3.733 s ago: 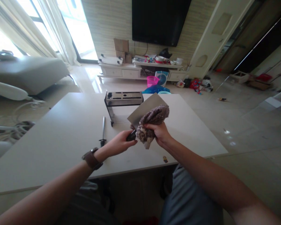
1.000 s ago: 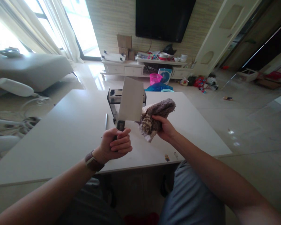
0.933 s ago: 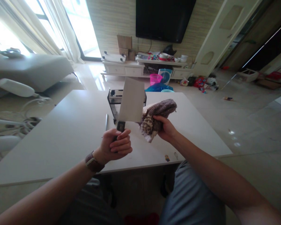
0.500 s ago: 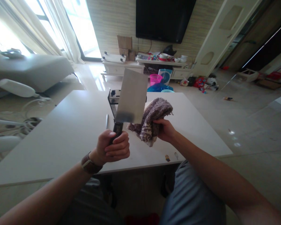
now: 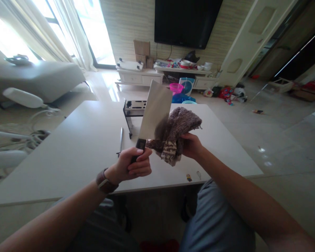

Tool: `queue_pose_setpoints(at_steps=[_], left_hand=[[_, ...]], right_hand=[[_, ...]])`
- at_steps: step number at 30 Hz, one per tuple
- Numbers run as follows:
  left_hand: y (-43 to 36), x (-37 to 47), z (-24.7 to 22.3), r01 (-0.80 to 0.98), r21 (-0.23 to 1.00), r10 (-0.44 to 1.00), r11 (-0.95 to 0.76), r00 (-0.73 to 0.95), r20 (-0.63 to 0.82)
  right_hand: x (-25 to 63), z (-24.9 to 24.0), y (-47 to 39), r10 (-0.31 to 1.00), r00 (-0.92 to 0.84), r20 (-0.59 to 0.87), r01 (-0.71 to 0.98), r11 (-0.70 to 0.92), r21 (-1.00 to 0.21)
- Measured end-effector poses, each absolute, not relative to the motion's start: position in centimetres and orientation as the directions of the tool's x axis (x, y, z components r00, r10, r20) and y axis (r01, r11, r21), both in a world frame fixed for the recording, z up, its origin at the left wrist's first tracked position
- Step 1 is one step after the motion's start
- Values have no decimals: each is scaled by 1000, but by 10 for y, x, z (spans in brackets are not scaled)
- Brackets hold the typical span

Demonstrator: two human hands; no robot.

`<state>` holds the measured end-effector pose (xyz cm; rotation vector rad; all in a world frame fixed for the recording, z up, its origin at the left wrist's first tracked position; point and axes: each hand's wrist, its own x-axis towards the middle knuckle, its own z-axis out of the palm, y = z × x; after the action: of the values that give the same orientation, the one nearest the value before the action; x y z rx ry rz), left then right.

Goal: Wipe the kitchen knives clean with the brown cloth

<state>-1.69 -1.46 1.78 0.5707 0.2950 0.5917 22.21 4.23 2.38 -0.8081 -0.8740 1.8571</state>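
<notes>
My left hand (image 5: 135,162) is wrapped round the black handle of a cleaver (image 5: 156,112), whose broad steel blade points up and leans right. In my right hand (image 5: 191,145) is a bunched brown, fuzzy towel (image 5: 182,126) with a pale patterned part hanging below. The towel lies right beside the blade's right edge; whether they touch I cannot tell. Behind the cleaver stands a knife rack (image 5: 132,108) with a slotted top and black frame, partly covered by the blade. A slim silver rod-like tool (image 5: 121,140) lies on the table left of the rack.
The white table (image 5: 76,150) stretches out under my arms. Two small stickers (image 5: 189,177) are near its front edge. Beyond the far edge are a pink basket (image 5: 175,87) and a low white cabinet (image 5: 139,77). A white chair (image 5: 23,98) stands at the left.
The cleaver has tilted further right and shifted right in view. The towel, too, appears further right, and more of the rack shows. Both hands keep their hold.
</notes>
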Motion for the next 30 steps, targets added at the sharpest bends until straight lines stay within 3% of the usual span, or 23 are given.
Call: queue_pose_setpoints(at_steps=[5,13,19,23,30], left_hand=[[-17,-12,11,-369,588,528,720,841,-118],[-21,2,3,-171,675,487,718,816,-311],[-6,5,-3,-145,761,663,633,608,-436],[5,3,-1,-88,894,838,440,399,-373],[13,-3,0,11,956,906,292,318,-281]], right_hand=[[206,17,37,921,-355,-161,-465,-323,-824],[188,8,25,959,-227,-170,-488,-263,-832],[187,6,34,989,-10,-145,-379,-138,-915],[190,6,41,980,105,-167,-339,-122,-933],[197,6,49,979,125,-162,-326,-113,-939]])
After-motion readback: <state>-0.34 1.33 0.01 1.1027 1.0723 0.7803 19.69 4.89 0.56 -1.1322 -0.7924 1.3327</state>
